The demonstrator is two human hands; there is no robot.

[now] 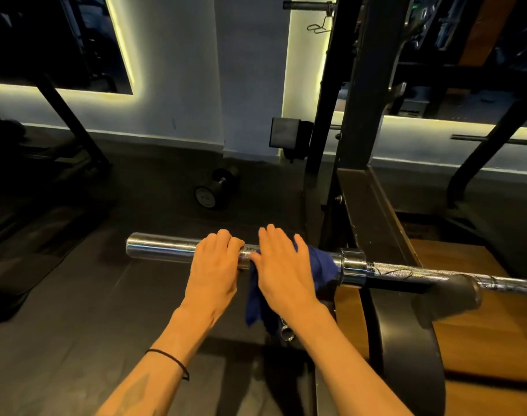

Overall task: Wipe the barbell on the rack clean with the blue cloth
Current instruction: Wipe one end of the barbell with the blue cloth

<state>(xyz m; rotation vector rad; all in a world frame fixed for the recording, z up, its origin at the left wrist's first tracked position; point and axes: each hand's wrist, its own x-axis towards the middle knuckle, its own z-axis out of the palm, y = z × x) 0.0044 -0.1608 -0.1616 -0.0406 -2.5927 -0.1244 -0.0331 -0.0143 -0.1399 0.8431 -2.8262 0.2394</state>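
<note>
The left hand (215, 265) curls over the barbell (163, 247) sleeve to steady it, while at its 3 o'clock the right hand (281, 265) presses the blue cloth (322, 265) flat-fingered beside the collar (352, 267), seemingly mid-wipe.

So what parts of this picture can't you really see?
Head view only:
- The barbell runs off the right edge, so its far end is cut off.
- Under the right hand, the blue cloth hides that stretch of sleeve.
- The left hand hides the bar beneath it.
- The dumbbell markings are too small to read.
- The left side is too dark.
</note>
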